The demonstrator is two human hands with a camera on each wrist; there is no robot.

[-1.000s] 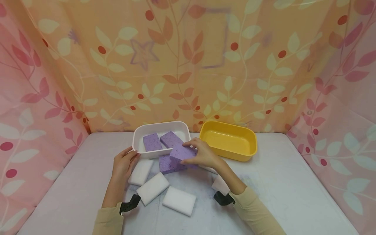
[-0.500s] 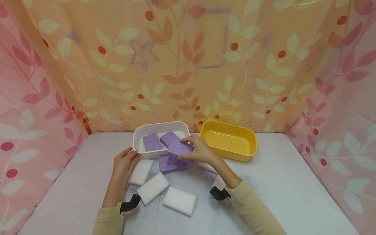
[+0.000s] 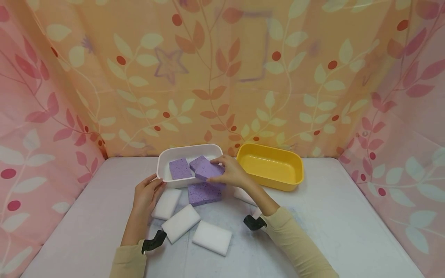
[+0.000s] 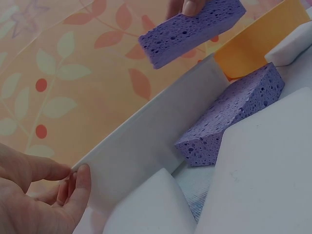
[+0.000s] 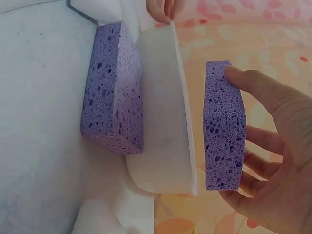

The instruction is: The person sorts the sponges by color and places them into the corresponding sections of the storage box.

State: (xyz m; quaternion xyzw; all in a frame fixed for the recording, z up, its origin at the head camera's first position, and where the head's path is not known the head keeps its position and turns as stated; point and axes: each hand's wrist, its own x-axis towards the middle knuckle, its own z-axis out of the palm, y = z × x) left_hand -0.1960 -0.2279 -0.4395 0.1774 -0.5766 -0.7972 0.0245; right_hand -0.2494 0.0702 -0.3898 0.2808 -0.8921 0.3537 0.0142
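My right hand (image 3: 229, 172) holds a purple sponge (image 5: 224, 126) between thumb and fingers, raised over the near right rim of a white tub (image 3: 174, 184). Two purple sponges lie inside that tub, one at the left (image 3: 180, 168) and one partly hidden behind the held sponge. With thumb and fingers my left hand (image 3: 147, 193) pinches the tub's near left rim, plain in the left wrist view. Against the tub's front wall another purple sponge (image 4: 234, 114) rests on the table.
Right of the white tub stands a yellow tub (image 3: 271, 166) with nothing in it. Several white sponges, one at the front (image 3: 212, 237) and one beneath my right wrist (image 3: 245, 195), lie on the table. Patterned curtains (image 3: 222, 77) enclose the back and sides.
My right hand has moved left with the purple sponge, from in front of the white tub's right corner to over its rim. The left hand has stayed at the rim.
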